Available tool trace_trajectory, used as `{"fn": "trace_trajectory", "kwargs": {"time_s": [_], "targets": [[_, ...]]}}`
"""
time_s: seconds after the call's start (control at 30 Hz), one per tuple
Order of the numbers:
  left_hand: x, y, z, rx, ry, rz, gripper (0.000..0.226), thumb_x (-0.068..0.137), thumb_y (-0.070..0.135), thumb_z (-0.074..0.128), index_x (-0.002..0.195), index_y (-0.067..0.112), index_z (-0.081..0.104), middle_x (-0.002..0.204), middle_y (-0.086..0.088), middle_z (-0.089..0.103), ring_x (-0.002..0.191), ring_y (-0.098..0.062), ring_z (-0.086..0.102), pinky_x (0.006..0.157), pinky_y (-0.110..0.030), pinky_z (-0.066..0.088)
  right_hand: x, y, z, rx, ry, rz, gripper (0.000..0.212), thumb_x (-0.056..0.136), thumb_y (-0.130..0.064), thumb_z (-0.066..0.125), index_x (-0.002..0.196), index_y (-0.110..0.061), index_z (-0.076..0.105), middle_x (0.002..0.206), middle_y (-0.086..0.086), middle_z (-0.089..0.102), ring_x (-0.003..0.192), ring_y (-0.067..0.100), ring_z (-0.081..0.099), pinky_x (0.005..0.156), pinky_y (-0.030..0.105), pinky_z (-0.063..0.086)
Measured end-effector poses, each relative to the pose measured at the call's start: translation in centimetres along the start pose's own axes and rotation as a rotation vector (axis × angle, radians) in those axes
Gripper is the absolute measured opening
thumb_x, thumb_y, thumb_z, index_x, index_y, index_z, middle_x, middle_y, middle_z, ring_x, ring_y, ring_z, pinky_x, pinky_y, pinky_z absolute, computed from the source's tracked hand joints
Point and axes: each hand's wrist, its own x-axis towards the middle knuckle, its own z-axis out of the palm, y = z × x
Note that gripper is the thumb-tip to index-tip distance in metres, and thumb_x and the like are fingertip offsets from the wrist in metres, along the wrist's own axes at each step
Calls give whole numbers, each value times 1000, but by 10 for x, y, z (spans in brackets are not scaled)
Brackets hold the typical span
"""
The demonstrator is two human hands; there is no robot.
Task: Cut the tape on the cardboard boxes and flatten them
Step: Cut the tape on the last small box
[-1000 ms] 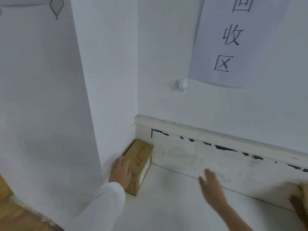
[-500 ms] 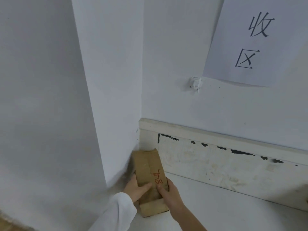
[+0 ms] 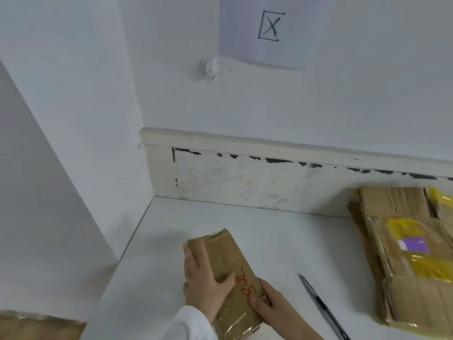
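Observation:
A small brown cardboard box [image 3: 226, 256] with red writing and clear tape lies on the white table [image 3: 282, 241], its long side running away from me. My left hand [image 3: 203, 283] grips its left side, thumb across the top. On the near right edge sits my right hand [image 3: 272, 307], fingers curled on the box. A dark, slim blade-like tool [image 3: 321, 307] lies on the table just right of the box, touched by neither hand.
A stack of flattened cardboard [image 3: 411, 261] with yellow and purple tape lies at the right. A white wall [image 3: 73, 143] and a scuffed baseboard [image 3: 269, 182] close the table's left and back. Another cardboard piece [image 3: 36, 325] shows at bottom left.
The box has come out of the back left corner toward me and now lies flat on the table. Both hands hold it. My view has dropped and turned right.

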Motion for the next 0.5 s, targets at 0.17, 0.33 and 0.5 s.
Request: {"fn": "trace_trajectory", "kwargs": {"time_s": [0.17,0.33,0.5], "targets": [[10,8,8,-9,-69,14,97,83,43,65,150,23,-3,149,2,-36,145,-23,0,115,-33,21,0,12,-16,19,9,54,18,99,-26,46,116,-28,53,108,-15,63,87,-11,61,68,5,44],[10,3,8,9,-66,23,87,89,45,56,151,22,-1,150,2,-34,145,-22,-2,115,-33,18,-12,68,-69,-463,526,253,23,98,-21,47,116,-11,58,113,8,62,99,19,57,78,22,43],[8,2,5,20,-26,21,55,102,28,26,151,22,2,153,-2,-28,146,-23,2,114,-34,18,-17,109,-88,-835,464,447,42,96,-40,45,132,-20,40,124,1,45,119,20,43,91,29,43]]}}
